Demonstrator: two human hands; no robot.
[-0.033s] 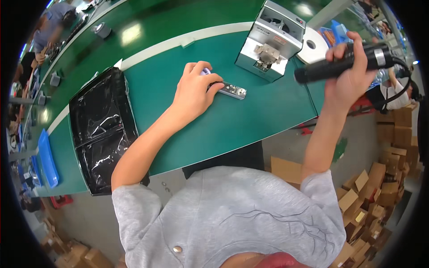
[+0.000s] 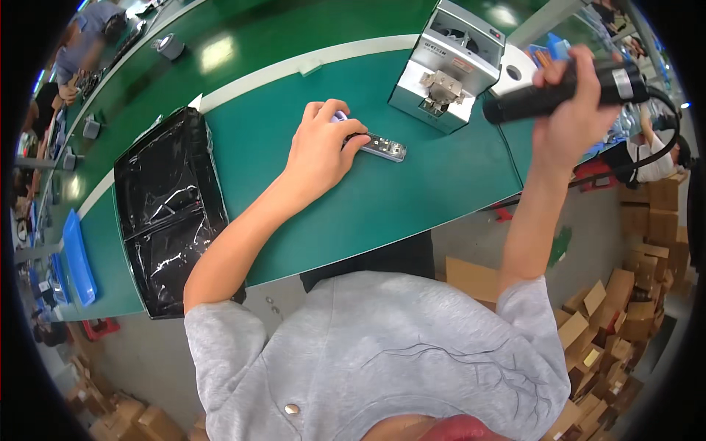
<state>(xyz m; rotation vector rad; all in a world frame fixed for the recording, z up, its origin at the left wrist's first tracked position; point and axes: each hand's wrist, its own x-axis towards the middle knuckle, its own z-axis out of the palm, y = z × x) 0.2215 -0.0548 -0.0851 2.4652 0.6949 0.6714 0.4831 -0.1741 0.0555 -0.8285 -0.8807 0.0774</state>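
At mid-table my left hand (image 2: 318,153) is closed on a slim handheld device (image 2: 385,148). The device has a grey casing with its inner parts exposed at the right end, and a pale purple bit shows by my fingertips. My fingers hide the rest of it. Over the table's right end, my right hand (image 2: 572,128) is wrapped round a black cylindrical corded tool (image 2: 521,104). It looks like an electric screwdriver, held nearly level, its blunt end towards the left and its cable trailing from the right.
A silver bench machine (image 2: 447,70) stands beyond the device, with a white reel (image 2: 512,73) behind it. A black plastic-wrapped package (image 2: 165,213) lies at left, near a blue tray (image 2: 79,257). Cardboard boxes (image 2: 610,309) pile up on the right floor. People sit further off.
My right hand has risen slightly with the corded tool, and the cable has swung a little. My left hand and the device have hardly moved.
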